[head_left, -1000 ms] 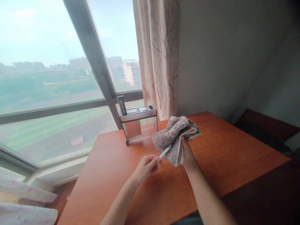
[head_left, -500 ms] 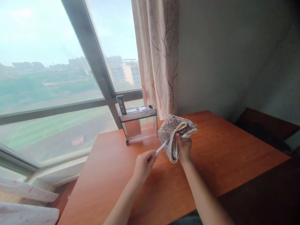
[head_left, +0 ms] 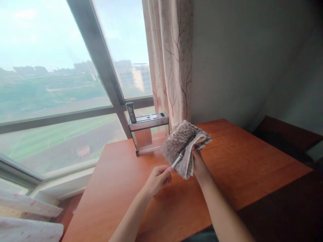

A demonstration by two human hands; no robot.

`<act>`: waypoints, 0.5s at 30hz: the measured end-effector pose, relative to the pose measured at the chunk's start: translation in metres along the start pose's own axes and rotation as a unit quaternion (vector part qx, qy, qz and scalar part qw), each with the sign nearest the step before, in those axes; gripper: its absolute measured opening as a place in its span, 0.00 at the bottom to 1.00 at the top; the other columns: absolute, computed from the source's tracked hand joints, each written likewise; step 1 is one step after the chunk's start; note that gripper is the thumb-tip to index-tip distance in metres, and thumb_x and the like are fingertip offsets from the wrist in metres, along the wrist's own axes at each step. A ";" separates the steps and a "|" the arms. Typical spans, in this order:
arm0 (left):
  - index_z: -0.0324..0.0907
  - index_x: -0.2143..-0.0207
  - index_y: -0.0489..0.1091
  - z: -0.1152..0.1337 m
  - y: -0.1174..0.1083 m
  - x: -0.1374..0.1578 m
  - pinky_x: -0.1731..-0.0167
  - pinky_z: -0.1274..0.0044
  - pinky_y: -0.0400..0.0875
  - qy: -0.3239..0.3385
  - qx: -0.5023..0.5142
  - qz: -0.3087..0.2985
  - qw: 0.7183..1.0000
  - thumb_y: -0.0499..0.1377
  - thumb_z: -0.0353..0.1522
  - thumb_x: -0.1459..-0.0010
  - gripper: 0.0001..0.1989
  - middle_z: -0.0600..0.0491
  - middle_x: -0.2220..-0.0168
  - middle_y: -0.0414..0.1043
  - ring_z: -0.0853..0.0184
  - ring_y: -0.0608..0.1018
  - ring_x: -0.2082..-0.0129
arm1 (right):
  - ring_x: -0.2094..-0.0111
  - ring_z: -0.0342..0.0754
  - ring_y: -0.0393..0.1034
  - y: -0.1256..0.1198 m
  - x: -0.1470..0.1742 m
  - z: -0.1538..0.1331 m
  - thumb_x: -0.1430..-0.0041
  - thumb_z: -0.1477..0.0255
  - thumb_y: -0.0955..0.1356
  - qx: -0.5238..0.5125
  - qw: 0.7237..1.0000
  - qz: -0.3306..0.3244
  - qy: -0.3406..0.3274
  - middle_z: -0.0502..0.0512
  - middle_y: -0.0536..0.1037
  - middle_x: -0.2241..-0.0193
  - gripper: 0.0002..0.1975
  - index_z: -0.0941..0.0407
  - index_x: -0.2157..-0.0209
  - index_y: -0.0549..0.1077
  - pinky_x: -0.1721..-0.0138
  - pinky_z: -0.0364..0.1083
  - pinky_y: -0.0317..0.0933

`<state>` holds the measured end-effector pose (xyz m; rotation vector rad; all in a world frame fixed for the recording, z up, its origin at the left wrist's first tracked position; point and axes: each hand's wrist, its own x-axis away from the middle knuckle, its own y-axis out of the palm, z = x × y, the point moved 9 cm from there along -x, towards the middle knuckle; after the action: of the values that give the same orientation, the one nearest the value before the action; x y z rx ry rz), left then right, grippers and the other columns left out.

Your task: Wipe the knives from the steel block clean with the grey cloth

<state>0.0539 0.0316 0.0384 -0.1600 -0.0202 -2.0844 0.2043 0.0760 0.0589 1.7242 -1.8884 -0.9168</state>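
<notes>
My left hand (head_left: 157, 180) is closed around the end of a slim pale-handled tool (head_left: 176, 161). A metal collar shows on the tool where it enters a grey-brown patterned cloth (head_left: 180, 136) with a cream underside. The cloth hides the tool's far end, so its kind cannot be made out. My right hand (head_left: 198, 162) grips the folded cloth from the right, its fingers mostly covered by the fabric. Both hands are held above the wooden table (head_left: 121, 188). Just beyond the cloth stands a clear knife block (head_left: 148, 127) with a black-handled item (head_left: 131, 112) upright in its left end.
A large window (head_left: 50, 84) rises along the left and back of the table. A patterned curtain (head_left: 173, 60) hangs behind the knife block. More curtain fabric (head_left: 30, 228) lies at lower left. A grey wall (head_left: 232, 60) borders the right side.
The cloth has shifted a little left and opened out, covering more of the tool. My left hand has moved slightly lower, and less of the pale handle shows.
</notes>
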 end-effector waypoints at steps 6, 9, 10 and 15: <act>0.36 0.69 0.71 0.005 0.008 0.000 0.84 0.81 0.49 0.022 -0.014 -0.021 0.999 0.49 0.48 0.40 0.24 0.56 0.83 0.62 0.75 0.57 0.85 | 0.56 0.53 0.72 0.002 0.002 0.005 0.59 0.60 0.76 -0.009 1.000 -0.008 0.003 0.50 0.78 0.57 0.28 0.49 0.54 0.71 0.54 0.52 0.65; 0.38 0.72 0.69 0.018 -0.012 0.000 0.79 0.81 0.55 0.100 -0.142 0.103 0.979 0.54 0.44 0.41 0.18 0.55 0.79 0.64 0.73 0.63 0.79 | 0.54 0.51 0.72 -0.003 0.001 0.000 0.55 0.62 0.74 0.002 0.998 0.058 -0.033 0.51 0.77 0.55 0.27 0.50 0.52 0.69 0.52 0.51 0.64; 0.38 0.72 0.70 0.024 -0.018 0.003 0.77 0.81 0.56 0.127 -0.194 0.147 0.961 0.55 0.42 0.42 0.16 0.54 0.77 0.66 0.72 0.64 0.78 | 0.54 0.51 0.71 -0.004 0.001 -0.001 0.54 0.62 0.74 0.003 0.996 0.075 -0.042 0.51 0.77 0.55 0.26 0.50 0.52 0.69 0.52 0.51 0.64; 0.40 0.69 0.72 0.040 -0.025 0.013 0.73 0.79 0.58 0.174 -0.303 0.213 0.912 0.54 0.40 0.40 0.13 0.53 0.76 0.69 0.70 0.66 0.76 | 0.54 0.51 0.71 -0.003 -0.002 -0.001 0.54 0.62 0.73 -0.007 0.996 0.073 -0.052 0.51 0.77 0.55 0.25 0.49 0.53 0.69 0.53 0.52 0.65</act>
<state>0.0300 0.0363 0.0813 -0.1463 0.8156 -1.5945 0.2077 0.0775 0.0574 1.5337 -2.0387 -0.9776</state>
